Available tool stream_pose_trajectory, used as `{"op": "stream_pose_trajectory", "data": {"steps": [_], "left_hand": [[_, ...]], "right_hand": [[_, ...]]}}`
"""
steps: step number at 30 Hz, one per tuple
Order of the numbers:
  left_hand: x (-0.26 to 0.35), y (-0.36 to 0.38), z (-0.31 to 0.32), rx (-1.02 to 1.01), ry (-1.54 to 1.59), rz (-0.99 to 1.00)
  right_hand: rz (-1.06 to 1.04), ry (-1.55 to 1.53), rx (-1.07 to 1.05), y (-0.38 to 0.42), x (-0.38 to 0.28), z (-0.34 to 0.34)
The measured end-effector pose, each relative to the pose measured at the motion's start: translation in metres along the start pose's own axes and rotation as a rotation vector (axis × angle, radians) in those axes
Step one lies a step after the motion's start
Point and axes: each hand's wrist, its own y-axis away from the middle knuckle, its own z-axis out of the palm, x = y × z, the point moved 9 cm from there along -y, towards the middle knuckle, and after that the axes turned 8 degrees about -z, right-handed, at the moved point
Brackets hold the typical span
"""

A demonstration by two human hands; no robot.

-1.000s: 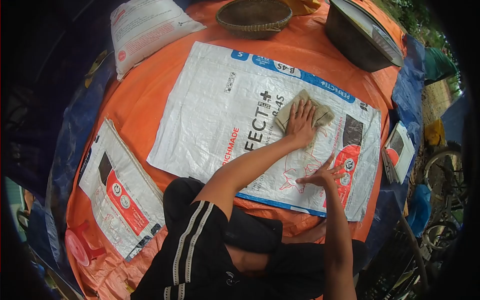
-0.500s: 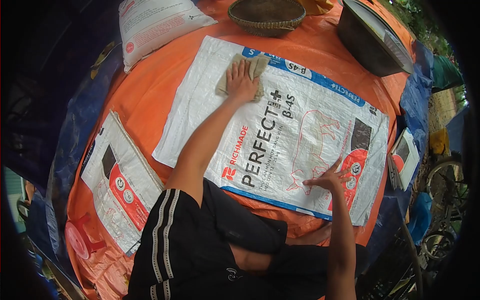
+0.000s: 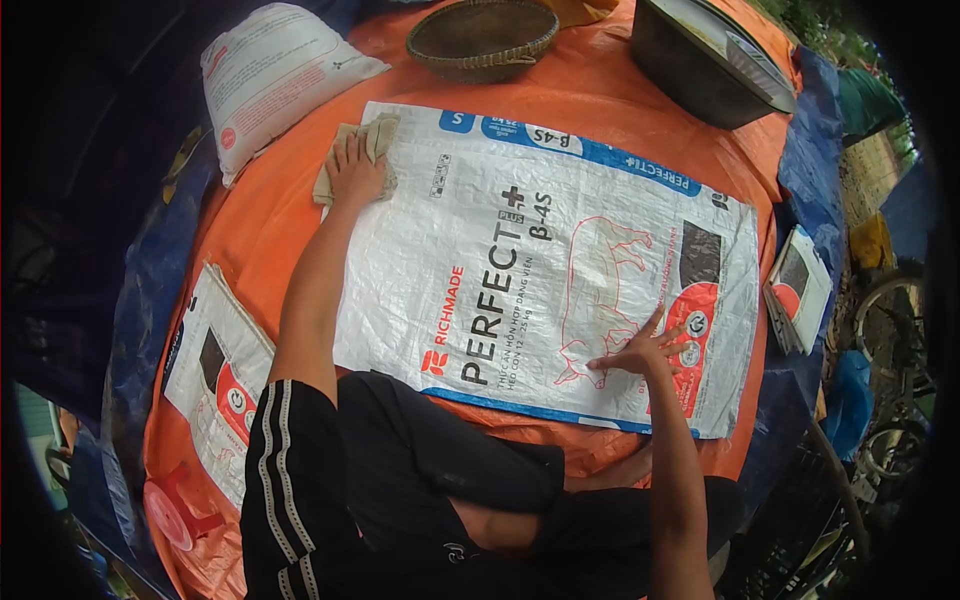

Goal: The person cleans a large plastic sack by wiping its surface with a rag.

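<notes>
A large white printed sack (image 3: 470, 240) lies flat on an orange tarp (image 3: 590, 90). At its upper left corner, my left hand (image 3: 355, 178) holds a folded beige cloth (image 3: 381, 137) against the surface, fingers laid over it and the thumb not clearly visible. My right hand (image 3: 645, 352) rests on the sack's lower right part, beside the red panel and over the pig drawing. Its fingers are spread and nothing is in it.
A full white sack (image 3: 275, 80) stands at the upper left, with a woven basket (image 3: 480, 35) and a dark basin (image 3: 700, 65) farther right. Folded sacks (image 3: 215, 385) and a pink stool (image 3: 175, 512) are at the left. More folded sacks (image 3: 800, 290) lie at the right edge.
My left hand has moved left with the cloth, from near the blue strip to the sack's upper left corner. My right hand remains on the same part of the sack. The view has shifted slightly.
</notes>
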Motion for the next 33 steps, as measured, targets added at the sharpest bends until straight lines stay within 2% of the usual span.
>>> {"op": "stream_pose_trajectory", "data": {"steps": [4, 9, 12, 14, 18, 21, 22, 24, 27, 33], "left_hand": [[0.052, 0.044, 0.013, -0.061, 0.097, 0.183], [0.176, 0.178, 0.002, -0.221, 0.249, 0.541], [0.245, 0.244, -0.007, -0.179, 0.288, 0.818], [0.286, 0.269, -0.004, -0.173, 0.305, 0.912], [0.347, 0.273, 0.001, -0.154, 0.335, 0.925], [0.366, 0.241, 0.003, -0.126, 0.379, 0.837], [0.364, 0.224, 0.004, -0.149, 0.426, 0.746], [0.356, 0.193, 0.008, -0.160, 0.469, 0.597], [0.333, 0.164, 0.010, -0.153, 0.443, 0.555], [0.250, 0.103, 0.011, -0.058, 0.324, 0.444]], "right_hand": [[-0.006, -0.014, 0.007, 0.003, -0.001, -0.001], [-0.026, -0.019, 0.019, 0.005, -0.002, -0.002], [-0.031, -0.025, 0.021, 0.002, -0.002, 0.000], [-0.032, -0.025, 0.014, -0.003, 0.000, 0.003], [-0.033, -0.011, 0.023, -0.008, 0.002, 0.004], [-0.047, -0.017, 0.017, -0.008, 0.001, 0.007], [-0.047, -0.024, 0.027, -0.007, 0.001, 0.007], [-0.053, -0.024, 0.043, -0.009, 0.001, 0.005], [-0.071, 0.030, 0.044, -0.012, 0.001, 0.007], [-0.076, -0.013, 0.057, -0.006, -0.001, 0.004]]}}
